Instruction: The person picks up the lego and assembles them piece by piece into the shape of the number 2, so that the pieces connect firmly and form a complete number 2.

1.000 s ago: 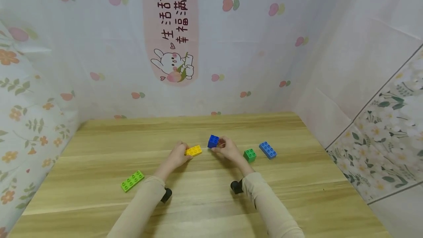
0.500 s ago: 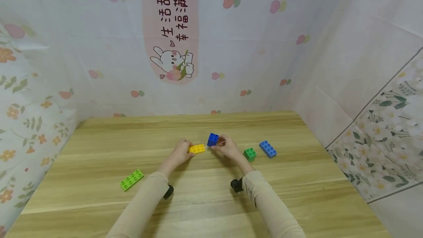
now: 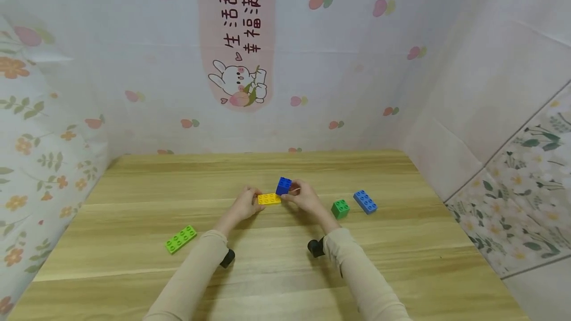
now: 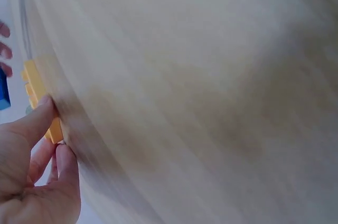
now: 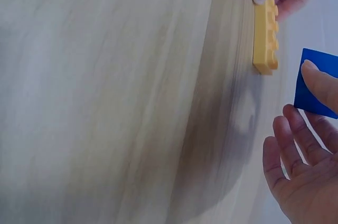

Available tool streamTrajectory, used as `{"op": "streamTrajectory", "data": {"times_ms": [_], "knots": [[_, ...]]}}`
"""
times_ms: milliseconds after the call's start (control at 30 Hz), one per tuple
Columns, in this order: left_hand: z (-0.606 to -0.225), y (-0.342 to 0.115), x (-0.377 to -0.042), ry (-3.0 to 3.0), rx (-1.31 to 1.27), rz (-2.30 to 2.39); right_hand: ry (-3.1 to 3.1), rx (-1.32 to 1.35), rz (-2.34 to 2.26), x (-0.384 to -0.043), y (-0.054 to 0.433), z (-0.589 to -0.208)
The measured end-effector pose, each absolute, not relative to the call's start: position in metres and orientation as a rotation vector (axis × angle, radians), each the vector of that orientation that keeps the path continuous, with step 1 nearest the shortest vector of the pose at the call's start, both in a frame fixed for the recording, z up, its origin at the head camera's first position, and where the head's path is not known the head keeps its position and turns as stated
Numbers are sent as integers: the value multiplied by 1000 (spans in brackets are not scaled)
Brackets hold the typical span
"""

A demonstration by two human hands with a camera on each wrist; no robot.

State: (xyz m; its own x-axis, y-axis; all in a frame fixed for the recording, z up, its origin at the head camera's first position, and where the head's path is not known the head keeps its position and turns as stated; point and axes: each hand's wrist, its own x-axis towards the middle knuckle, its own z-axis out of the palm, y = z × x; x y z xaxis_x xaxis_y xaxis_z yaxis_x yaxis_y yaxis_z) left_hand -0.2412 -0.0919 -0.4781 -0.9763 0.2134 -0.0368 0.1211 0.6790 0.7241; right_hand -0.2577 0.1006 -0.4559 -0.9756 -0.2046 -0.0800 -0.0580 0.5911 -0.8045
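My left hand (image 3: 244, 205) pinches the left end of a yellow building brick (image 3: 269, 199), which lies studs up on the wooden table. In the left wrist view, the thumb presses along the side of the yellow brick (image 4: 35, 82). A dark blue square brick (image 3: 283, 186) is held by my right hand (image 3: 307, 199) just above the yellow brick's right end. The right wrist view shows a thumb and a fingertip pinching the blue brick (image 5: 312, 84), with the other fingers spread below it. A gap separates the two bricks in that view.
To the right on the table (image 3: 276, 266) stand a small green brick (image 3: 340, 209) and a longer blue brick (image 3: 365, 202). A lime green brick (image 3: 181, 239) lies at the left, beside the left forearm. A printed curtain (image 3: 348, 63) rises behind the table's far edge.
The left hand has moved the yellow brick rightward and turned it straighter, toward the dark blue brick. The right hand has shifted slightly left, and the dark blue brick now overlaps the yellow one's end.
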Motion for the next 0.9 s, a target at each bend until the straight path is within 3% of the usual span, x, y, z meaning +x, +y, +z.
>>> {"op": "streamTrajectory", "data": {"times_ms": [900], "knots": [[-482, -93, -242, 2692, 203, 1312, 2605, -430, -1238, -266, 63, -469]]}}
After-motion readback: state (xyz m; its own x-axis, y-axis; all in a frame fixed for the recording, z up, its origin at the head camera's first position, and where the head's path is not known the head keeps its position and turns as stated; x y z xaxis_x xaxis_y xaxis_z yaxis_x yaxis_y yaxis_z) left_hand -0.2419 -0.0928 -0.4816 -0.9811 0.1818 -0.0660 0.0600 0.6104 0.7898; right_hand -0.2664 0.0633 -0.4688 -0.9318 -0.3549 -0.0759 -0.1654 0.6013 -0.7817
